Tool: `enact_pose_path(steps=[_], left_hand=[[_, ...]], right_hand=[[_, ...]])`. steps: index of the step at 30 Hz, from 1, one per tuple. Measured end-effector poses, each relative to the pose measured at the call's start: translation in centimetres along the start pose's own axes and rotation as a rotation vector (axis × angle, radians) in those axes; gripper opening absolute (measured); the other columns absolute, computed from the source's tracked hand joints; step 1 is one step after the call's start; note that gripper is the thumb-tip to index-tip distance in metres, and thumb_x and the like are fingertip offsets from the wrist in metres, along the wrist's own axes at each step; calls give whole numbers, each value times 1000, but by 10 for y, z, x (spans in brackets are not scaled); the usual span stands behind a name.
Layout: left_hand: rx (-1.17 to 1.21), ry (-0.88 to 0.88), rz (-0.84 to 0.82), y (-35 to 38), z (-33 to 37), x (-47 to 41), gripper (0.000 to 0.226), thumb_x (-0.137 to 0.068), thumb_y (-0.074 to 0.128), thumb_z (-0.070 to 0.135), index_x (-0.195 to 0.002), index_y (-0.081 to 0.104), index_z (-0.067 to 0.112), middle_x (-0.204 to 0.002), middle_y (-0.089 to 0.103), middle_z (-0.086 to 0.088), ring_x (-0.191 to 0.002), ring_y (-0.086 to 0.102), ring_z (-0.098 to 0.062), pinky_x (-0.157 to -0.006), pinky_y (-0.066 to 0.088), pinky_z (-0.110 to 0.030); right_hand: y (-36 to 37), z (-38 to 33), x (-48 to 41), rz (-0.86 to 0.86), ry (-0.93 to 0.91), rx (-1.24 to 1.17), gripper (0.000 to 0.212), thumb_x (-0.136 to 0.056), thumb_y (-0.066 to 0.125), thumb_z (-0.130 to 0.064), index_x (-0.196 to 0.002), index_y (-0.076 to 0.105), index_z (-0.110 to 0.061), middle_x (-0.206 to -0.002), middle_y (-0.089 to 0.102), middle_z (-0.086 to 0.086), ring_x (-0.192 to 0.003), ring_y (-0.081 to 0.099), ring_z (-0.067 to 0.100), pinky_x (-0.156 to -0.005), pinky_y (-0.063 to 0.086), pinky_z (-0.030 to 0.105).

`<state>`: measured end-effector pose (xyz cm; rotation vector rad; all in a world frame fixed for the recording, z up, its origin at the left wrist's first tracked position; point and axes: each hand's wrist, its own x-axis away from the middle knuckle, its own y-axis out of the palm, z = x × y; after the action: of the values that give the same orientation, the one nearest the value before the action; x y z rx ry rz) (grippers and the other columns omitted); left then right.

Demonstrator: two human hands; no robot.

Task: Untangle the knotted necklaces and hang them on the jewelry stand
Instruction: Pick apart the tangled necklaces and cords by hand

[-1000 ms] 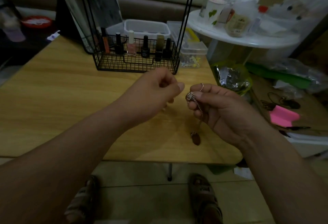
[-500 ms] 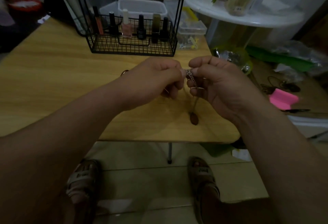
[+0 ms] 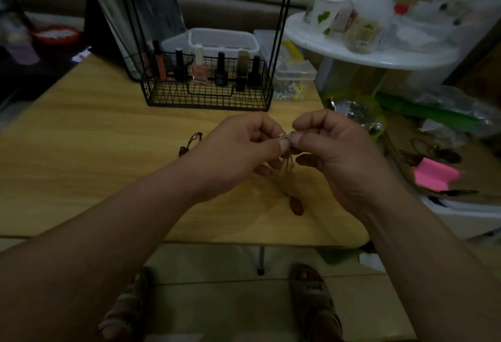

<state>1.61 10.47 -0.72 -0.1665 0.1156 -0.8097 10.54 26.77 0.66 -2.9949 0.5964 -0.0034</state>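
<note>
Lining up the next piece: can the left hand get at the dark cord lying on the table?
Probably yes: the dark cord lies just beside the left hand, nothing between, though that hand now pinches the chain.

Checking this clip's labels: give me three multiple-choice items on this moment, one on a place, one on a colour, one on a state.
1. Where does the black wire basket stand?
A. on the yellow wooden table
B. on the floor
C. on the round white shelf
2. What colour is the folded sheet at the far right?
A. blue
B. pink
C. white
3. How is the knotted silver chain held?
A. lying loose
B. hung on a stand
C. pinched between the left hand and the right hand
Answers: 1A, its base rests on the tabletop; 2B, it is bright pink; 3C, fingertips of both hands grip the knot.
</note>
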Motion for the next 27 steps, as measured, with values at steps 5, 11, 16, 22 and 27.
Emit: enact_pose_path(steps=[5, 11, 16, 22, 27], left_hand=[[130, -41, -14, 0, 3, 0, 6, -101, 61, 8, -99, 67, 9, -95, 76, -9, -95, 74, -24, -87, 62, -39], [283, -96, -75, -2, 6, 2, 11, -102, 55, 7, -96, 63, 8, -86, 74, -13, -89, 76, -30, -83, 61, -40], [228, -89, -2, -4, 3, 1, 9, -101, 62, 10, -104, 67, 4, -101, 78, -13, -99, 75, -28, -88, 63, -44], [155, -33, 77, -3, -2, -1, 7, -98, 69, 10, -102, 74, 8, -101, 77, -9, -95, 75, -22, -84, 64, -39], [135, -13, 78, -2, -4, -1, 7, -96, 72, 11, -101, 76, 12, -102, 77, -10, -93, 74, -19, -80, 62, -32]], right_hand=[[2, 0, -1, -40, -10, -45, 19, -81, 71, -9, -99, 68, -15, -84, 69, 1, -81, 67, 19, -73, 53, 35], [1, -1, -1, -33, -44, -75, 22, -87, 69, -3, -105, 66, -15, -88, 67, 2, -83, 65, 19, -73, 54, 36], [-2, -3, 7, 199, -97, 242, 12, -95, 69, -13, -104, 65, -19, -87, 68, 0, -71, 67, 8, -58, 52, 22], [5, -1, 18, 122, -74, 369, 7, -93, 72, -34, -88, 73, -28, -83, 73, -5, -69, 66, 9, -56, 51, 21], [5, 0, 15, 112, -7, 303, 8, -95, 70, -29, -89, 75, -25, -85, 75, -6, -65, 64, 3, -53, 50, 21]])
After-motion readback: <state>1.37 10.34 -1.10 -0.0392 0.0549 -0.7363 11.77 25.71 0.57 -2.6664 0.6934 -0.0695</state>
